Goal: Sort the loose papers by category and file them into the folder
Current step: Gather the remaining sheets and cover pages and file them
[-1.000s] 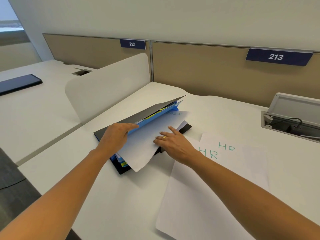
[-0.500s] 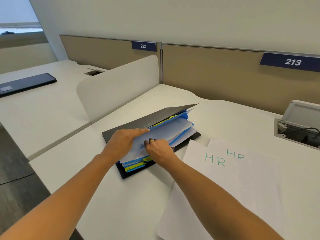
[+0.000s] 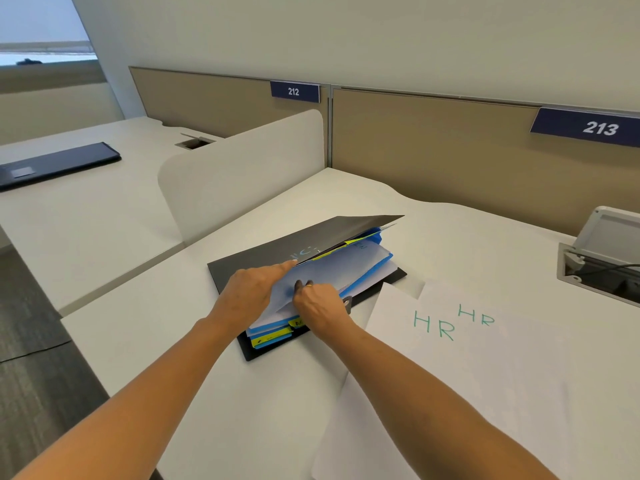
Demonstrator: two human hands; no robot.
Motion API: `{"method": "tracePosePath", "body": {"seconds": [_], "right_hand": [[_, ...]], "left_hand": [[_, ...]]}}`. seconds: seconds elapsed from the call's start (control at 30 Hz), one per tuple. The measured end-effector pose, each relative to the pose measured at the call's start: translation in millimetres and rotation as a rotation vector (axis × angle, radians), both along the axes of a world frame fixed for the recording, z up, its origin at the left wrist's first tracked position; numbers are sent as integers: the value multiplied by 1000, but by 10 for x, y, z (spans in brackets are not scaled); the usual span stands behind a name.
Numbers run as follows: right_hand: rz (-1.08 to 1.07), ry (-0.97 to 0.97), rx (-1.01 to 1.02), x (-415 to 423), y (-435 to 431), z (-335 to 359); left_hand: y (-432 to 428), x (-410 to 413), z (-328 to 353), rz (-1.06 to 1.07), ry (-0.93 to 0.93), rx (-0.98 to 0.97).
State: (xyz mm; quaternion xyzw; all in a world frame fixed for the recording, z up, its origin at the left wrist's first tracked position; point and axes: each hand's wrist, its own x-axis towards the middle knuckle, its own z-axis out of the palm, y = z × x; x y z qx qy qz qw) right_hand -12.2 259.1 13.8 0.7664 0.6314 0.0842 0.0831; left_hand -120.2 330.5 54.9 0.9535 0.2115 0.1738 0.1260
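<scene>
Noted a dark flat device far left on the neighbouring worktop, then a white divider screen and a blue 212 plate behind it. Found the black folder mid-frame on the worktop, just right of the screen. Lay diagonal: long axis near-left to far-right, hinge along the far long edge, mouth facing the person. Had its cover tilted up, with blue dividers and yellow tabs poking out of the near-left end. Saw the left hand not clenched, index finger straight against the cover edge. Saw the right hand just beside it, fingers curled onto the near edge of a white sheet inside the folder, grasping it. Logged overlapping loose papers marked HR in green, flat, right of the folder. Spotted a grey cable box, lid up, far right, below a 213 plate.
</scene>
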Motion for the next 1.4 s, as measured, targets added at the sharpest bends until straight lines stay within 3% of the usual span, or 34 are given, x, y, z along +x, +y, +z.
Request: {"method": "tracePosePath", "body": {"seconds": [0.1, 0.23, 0.5, 0.67, 0.8, 1.1, 1.23, 1.4], "right_hand": [[-4, 8, -1, 27, 23, 12], [30, 33, 28, 63, -51, -80], [-42, 161, 131, 109, -160, -250], [-92, 108, 163, 226, -352, -283], [-172, 132, 131, 347, -587, -267], [-303, 254, 446, 350, -1043, -289], [-391, 386, 482, 332, -1279, -307], [-605, 469, 382, 365, -1669, -366]], "left_hand": [[-7, 4, -20, 11, -91, 51], [85, -25, -158, -15, -35, 217], [68, -40, -409, -56, -103, 272], [-175, 68, -453, 103, 64, 178], [-330, 225, -469, 193, 305, 221], [-413, 343, -684, 220, 442, 178], [-472, 364, -651, 249, 367, 78], [-832, 447, -549, 199, 12, -170]]}}
